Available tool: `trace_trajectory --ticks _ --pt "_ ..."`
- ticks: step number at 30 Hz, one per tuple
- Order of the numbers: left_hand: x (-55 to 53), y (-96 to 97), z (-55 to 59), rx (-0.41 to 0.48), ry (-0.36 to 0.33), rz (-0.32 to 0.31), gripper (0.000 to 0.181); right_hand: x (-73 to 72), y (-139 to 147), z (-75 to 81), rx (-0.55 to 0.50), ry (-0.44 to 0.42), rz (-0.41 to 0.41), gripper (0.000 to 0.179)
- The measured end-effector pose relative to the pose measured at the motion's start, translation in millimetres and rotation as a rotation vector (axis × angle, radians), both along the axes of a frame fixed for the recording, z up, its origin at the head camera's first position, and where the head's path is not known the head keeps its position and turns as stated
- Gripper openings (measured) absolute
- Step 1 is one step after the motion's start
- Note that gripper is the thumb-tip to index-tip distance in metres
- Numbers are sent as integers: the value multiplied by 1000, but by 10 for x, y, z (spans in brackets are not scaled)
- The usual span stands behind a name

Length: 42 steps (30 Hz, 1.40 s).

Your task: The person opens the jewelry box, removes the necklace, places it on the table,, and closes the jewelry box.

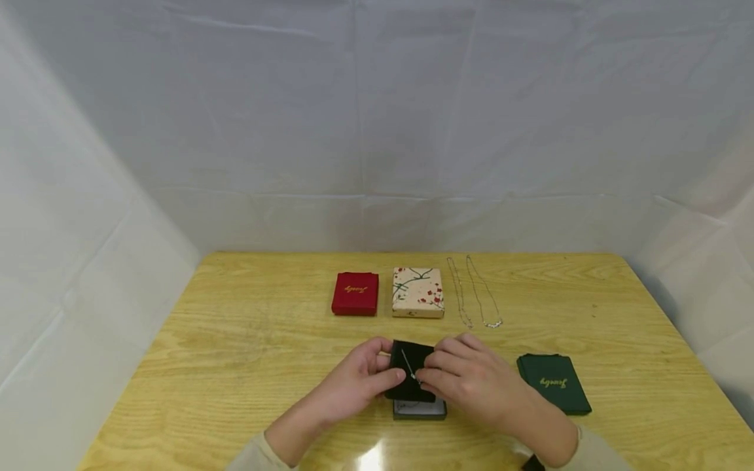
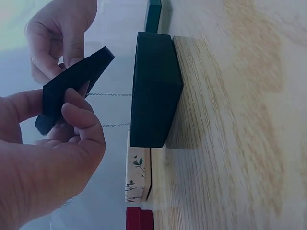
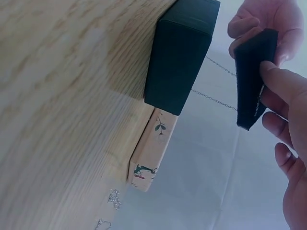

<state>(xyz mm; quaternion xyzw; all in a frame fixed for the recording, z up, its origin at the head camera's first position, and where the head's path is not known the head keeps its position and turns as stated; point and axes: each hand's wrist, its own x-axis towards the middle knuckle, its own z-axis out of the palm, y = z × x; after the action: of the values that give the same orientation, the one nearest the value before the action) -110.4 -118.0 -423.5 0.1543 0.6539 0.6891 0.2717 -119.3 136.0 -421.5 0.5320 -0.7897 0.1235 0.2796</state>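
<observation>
My left hand [image 1: 359, 376] grips a black jewelry pad [image 1: 405, 390] along its left side, thumb on its face. Across the pad lies a fine silver necklace [image 1: 413, 377] with a small pendant. The right hand [image 1: 471, 376] pinches the pad's right edge, its fingertips close by the pendant. In the right wrist view, a finger presses on the pad beside a length of chain [image 3: 259, 98]. Two strands of chain [image 2: 115, 95] run from the pad down to the dark green box base [image 2: 156, 96]. That box stands uncovered under the pad, with a light lining.
A dark green lid [image 1: 554, 383] with gold lettering lies by the right forearm. Farther back are a red box [image 1: 355, 293], a cream flowered box [image 1: 417, 292], and two silver necklaces [image 1: 493, 324] laid out lengthwise. A small black object [image 1: 533, 464] shows beside the right wrist.
</observation>
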Motion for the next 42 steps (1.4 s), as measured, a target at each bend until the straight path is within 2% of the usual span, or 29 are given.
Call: trace_trajectory --ticks 2,3,7,12,19,24,29,35,42 --pt "4 2 -4 3 4 -3 34 -7 -4 -2 -1 27 4 7" --pt "7 2 -5 1 5 -5 34 -12 -8 -3 -2 47 7 8" --pt "10 12 -17 -11 14 -6 34 -21 -27 -14 -4 95 10 35" --pt "17 30 -18 -32 27 4 31 -28 -34 -23 -16 82 -5 35" --pt "43 58 9 -95 62 34 29 -30 -31 17 -55 -12 -10 32" --pt "64 67 26 -120 85 40 28 -50 -13 85 -69 -101 -7 10" --pt "69 65 34 -159 86 29 27 -104 -12 144 -92 -138 -3 30" --pt "69 72 10 -189 98 6 26 -174 -36 173 -121 -190 7 16" --pt "69 76 2 -233 102 -7 28 -249 -85 188 -134 -243 -2 16"
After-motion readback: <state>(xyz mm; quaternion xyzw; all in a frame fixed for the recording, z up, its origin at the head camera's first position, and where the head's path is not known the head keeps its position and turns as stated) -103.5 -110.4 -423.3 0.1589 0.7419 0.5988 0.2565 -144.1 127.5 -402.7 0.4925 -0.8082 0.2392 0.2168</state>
